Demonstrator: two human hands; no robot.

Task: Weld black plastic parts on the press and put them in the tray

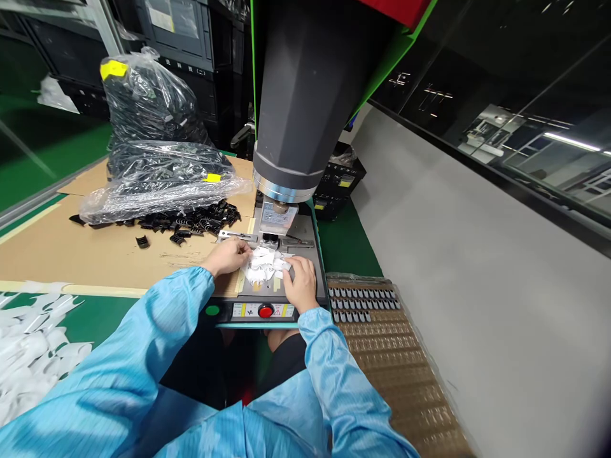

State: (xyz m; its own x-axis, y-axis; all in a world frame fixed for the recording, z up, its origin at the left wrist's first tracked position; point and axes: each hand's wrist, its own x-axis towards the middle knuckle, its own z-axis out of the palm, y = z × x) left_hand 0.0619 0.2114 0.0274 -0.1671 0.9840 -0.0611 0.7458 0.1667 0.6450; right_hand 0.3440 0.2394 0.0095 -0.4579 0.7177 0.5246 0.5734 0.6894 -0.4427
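A small heap of thin white cut pieces (265, 263) lies on the machine's base plate, below the black tip of the press head (279, 218). At the heap's left edge, my left hand (228, 256) has thumb and fingertips pinched together on a white piece. My right hand (301, 284) rests at the right edge, its fingers lying against the heap with the thumb apart from them. The fingertips partly cover the white pieces, so their exact shapes are hard to make out. Metal fixture bars (237, 236) sit just behind the heap.
Loose black curved parts (200, 219) lie on cardboard (95, 254) beside plastic bags (157, 172). White pieces (33, 356) are piled at left. A red button (266, 310) and green button (212, 310) front the machine. At right, a clear tray (396, 356) holds small grey parts.
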